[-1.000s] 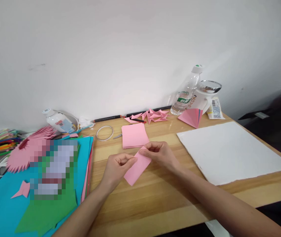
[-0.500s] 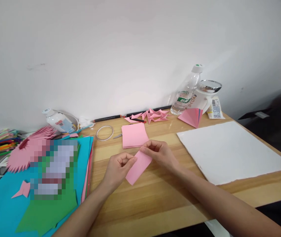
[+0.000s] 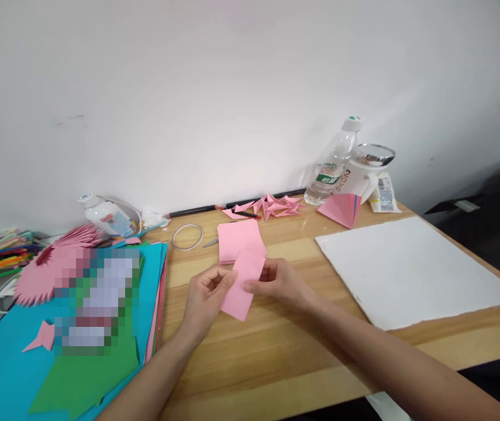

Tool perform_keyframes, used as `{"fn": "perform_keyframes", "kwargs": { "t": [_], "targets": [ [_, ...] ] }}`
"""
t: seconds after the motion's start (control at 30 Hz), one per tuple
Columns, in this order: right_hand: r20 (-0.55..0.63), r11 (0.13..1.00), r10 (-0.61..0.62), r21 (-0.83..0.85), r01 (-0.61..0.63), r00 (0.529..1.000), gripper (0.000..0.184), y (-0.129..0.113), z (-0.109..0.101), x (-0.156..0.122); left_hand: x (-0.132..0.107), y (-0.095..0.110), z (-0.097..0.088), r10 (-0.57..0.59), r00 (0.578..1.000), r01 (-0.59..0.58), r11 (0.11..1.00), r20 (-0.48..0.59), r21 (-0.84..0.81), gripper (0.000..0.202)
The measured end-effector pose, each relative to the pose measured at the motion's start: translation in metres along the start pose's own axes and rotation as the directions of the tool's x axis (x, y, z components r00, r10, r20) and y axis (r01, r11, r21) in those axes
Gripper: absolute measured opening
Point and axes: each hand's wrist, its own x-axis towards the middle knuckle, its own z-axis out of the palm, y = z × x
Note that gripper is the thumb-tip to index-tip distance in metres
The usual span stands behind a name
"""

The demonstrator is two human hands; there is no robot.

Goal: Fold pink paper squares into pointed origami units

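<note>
Between both hands I hold a narrow pink paper rectangle (image 3: 244, 279), tilted a little above the wooden table. My left hand (image 3: 206, 301) pinches its left edge between thumb and fingers. On its right edge, my right hand (image 3: 282, 285) grips it with the thumb in front and the fingers behind. Just beyond lies a stack of square pink paper (image 3: 238, 237), its near edge partly covered by the held piece. Several folded pink paper pieces (image 3: 276, 206) lie in a heap near the wall.
A white board (image 3: 420, 272) lies at the right. Behind it stand a water bottle (image 3: 333, 164), a mug (image 3: 366, 172) and a pink paper fan (image 3: 341, 210). Blue paper sheets (image 3: 8, 356) cover the left side. A tape ring (image 3: 188, 250) and markers (image 3: 193, 211) sit near the wall.
The pink paper rectangle has turned more upright. My right hand has slid from its top corner down to its right edge, while my left hand still pinches the left edge.
</note>
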Motion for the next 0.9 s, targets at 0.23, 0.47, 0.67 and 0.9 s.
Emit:
{"fn": "perform_keyframes", "kwargs": {
  "t": [0.23, 0.47, 0.67, 0.9],
  "targets": [
    [-0.134, 0.998, 0.020, -0.051, -0.027, 0.991, 0.036, -0.0001, -0.0013, 0.0018, -0.0011, 0.0030, 0.0024, 0.045, 0.997, -0.039, 0.996, -0.068, 0.082, 0.026],
    [-0.167, 0.997, -0.017, -0.071, 0.005, 0.986, 0.035, 0.0016, -0.0023, 0.0021, -0.0028, 0.0011, 0.0044, 0.070, 0.992, -0.061, 0.995, -0.107, 0.084, 0.026],
    [-0.101, 0.998, 0.022, -0.055, -0.028, 0.995, 0.037, -0.0027, -0.0031, 0.0022, -0.0001, 0.0010, 0.0040, 0.019, 0.987, -0.018, 1.000, -0.160, 0.007, 0.028],
    [-0.113, 0.999, 0.040, -0.010, -0.041, 0.993, 0.035, -0.0041, -0.0027, 0.0023, -0.0006, 0.0056, 0.0044, -0.030, 0.994, 0.030, 1.000, -0.105, 0.000, 0.028]
  ]
}}
